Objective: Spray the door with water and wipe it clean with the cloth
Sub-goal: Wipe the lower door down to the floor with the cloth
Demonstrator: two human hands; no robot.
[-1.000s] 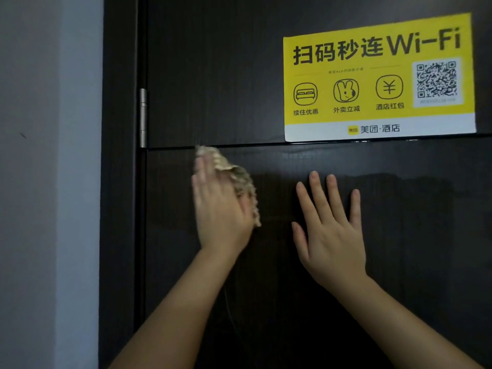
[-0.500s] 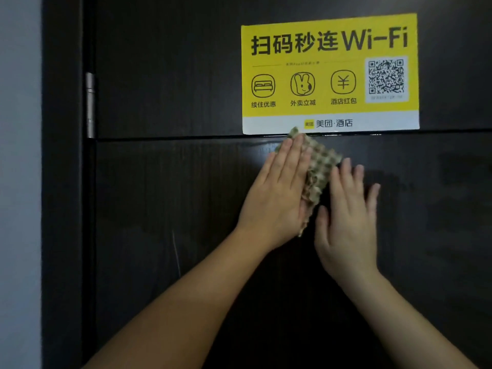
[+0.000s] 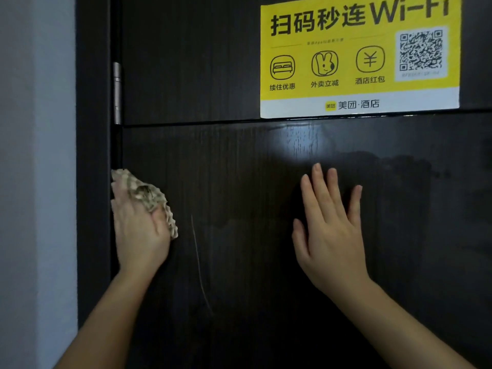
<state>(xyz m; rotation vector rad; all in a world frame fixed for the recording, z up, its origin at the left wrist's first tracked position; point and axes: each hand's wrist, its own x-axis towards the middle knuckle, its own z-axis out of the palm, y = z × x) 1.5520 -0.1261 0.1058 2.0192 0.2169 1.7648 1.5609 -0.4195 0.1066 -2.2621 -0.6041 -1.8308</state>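
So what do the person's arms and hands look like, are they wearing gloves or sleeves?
No gloves and no sleeves in view. The left hand and the right hand are bare, and so are both forearms down to the picture's bottom edge. No rings, watch or bracelets show. The fingernails look short and plain.

Dark door, yellow sticker, checked cloth

The door is very dark brown with fine vertical wood grain and a paler glossy patch. The sticker is bright yellow with black characters and icons, a black-and-white QR square and a white bottom strip. The cloth shows a beige-and-brown check. The wall is pale grey, the hinge silver.
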